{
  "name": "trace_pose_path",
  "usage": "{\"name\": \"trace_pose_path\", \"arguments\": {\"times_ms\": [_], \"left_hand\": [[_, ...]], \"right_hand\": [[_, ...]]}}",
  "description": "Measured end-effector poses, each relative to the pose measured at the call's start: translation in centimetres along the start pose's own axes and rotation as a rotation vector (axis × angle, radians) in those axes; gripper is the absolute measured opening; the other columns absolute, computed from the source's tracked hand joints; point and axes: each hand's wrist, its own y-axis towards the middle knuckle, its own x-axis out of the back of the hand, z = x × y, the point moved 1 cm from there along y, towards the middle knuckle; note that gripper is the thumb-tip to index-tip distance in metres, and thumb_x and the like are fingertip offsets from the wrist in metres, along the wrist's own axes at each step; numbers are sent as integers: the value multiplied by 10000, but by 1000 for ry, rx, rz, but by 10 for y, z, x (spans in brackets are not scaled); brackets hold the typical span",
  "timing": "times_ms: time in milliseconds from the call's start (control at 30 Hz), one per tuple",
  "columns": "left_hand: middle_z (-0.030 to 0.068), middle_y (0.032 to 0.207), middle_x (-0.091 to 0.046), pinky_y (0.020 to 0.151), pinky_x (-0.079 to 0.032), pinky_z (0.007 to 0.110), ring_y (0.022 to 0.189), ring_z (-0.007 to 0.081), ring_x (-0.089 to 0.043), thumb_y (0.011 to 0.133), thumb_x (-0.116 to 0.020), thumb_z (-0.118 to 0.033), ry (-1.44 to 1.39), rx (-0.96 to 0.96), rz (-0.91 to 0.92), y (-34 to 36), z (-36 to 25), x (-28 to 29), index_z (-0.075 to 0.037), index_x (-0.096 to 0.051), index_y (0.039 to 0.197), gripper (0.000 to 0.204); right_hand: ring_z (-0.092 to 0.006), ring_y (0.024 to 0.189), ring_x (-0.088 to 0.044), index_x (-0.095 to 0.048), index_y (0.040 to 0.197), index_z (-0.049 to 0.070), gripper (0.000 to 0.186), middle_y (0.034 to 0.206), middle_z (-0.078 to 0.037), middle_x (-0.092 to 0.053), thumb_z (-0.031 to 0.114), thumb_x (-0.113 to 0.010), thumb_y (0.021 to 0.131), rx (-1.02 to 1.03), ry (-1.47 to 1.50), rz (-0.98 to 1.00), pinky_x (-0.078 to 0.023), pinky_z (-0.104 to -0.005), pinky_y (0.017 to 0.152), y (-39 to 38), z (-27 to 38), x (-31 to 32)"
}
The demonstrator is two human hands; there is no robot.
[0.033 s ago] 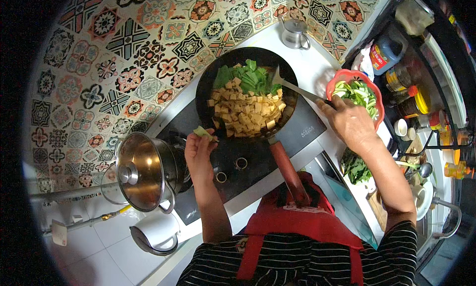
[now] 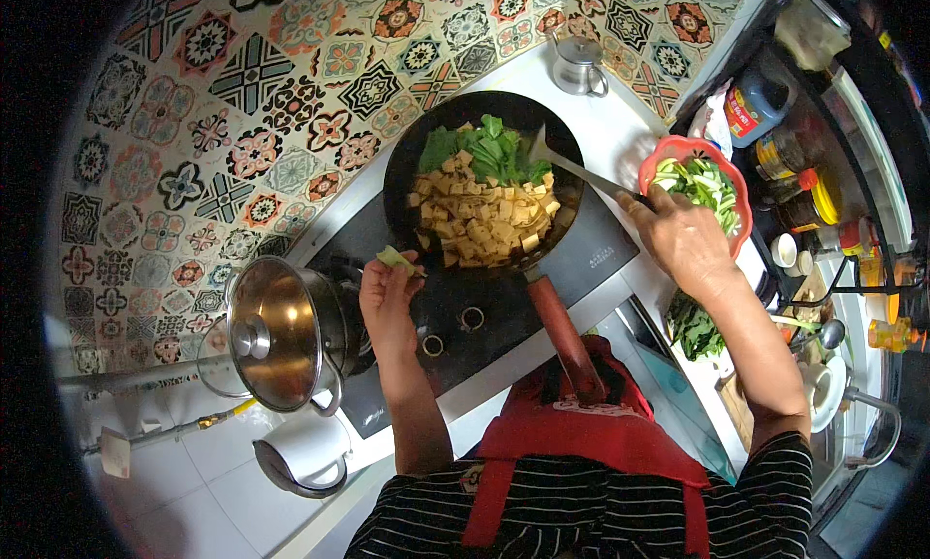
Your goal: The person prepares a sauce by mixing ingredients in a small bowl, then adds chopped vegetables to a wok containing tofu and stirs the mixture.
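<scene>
A dark wok point(image 2: 405, 171) sits on the black cooktop point(image 2: 504, 307). Inside it, pale brown tofu cubes point(image 2: 480, 210) and sliced pieces fill the near side, with green leaves point(image 2: 504, 152) heaped at the far side. My right hand point(image 2: 686, 244) is closed around the handle of a metal spatula point(image 2: 593, 178), whose blade rests in the wok by the leaves. Left of the wok, my left hand point(image 2: 387, 297) pinches a small pale green vegetable piece point(image 2: 392, 257). Toward my body points the wok's reddish handle point(image 2: 557, 317).
A red scalloped bowl point(image 2: 743, 201) of cut greens stands beside my right hand. More leafy greens point(image 2: 697, 331) lie below that forearm. On the left are a lidded steel pot point(image 2: 281, 331) and a white kettle point(image 2: 305, 452). A small metal pitcher point(image 2: 578, 70) stands near the tiled wall.
</scene>
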Motion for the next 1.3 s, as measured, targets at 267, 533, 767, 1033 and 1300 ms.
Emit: {"name": "trace_pose_path", "arguments": {"times_ms": [267, 533, 767, 1033, 1300], "left_hand": [[90, 1010, -619, 711, -479, 247, 808, 123, -591, 903, -526, -86, -1, 40, -9, -6, 11, 9, -78, -511, 927, 30], [93, 1018, -617, 708, -480, 237, 810, 116, -589, 906, -514, -76, 7, 24, 12, -4, 8, 2, -55, -523, 989, 86], [70, 1012, -618, 737, -476, 267, 859, 145, -582, 883, -555, -105, 200, -60, 12, 4, 1, -5, -50, -544, 1069, 194], [57, 931, -617, 715, -482, 277, 834, 132, -576, 828, -652, -110, 489, -299, 80, 22, -27, -45, -30, -585, 1050, 246], [77, 943, -606, 688, -489, 252, 801, 125, -583, 803, -615, 41, 371, -533, 266, 3, -81, -132, 1, -540, 1067, 278]], "right_hand": [[-327, 795, -633, -557, 1188, 103, 389, 944, -197, -612, 80, -542, 799, -106, 508, -70, -513, -406, 720, -9, -4, -21], [-338, 815, -618, -579, 1152, 90, 330, 955, -165, -630, 124, -572, 824, -218, 578, 35, -496, -416, 739, 7, 31, -32], [-360, 738, -610, -565, 1165, 115, 381, 906, -196, -617, 124, -581, 784, -174, 626, 64, -497, -439, 688, -7, 37, -35], [-353, 842, -602, -532, 1178, 92, 358, 1000, -164, -601, 119, -548, 821, -348, 870, -106, -504, -413, 763, -38, 53, -42], [-264, 722, -602, -498, 1213, 100, 333, 949, -161, -626, 168, -526, 889, -461, 1729, -188, -481, -377, 669, -31, 67, -90]]}}
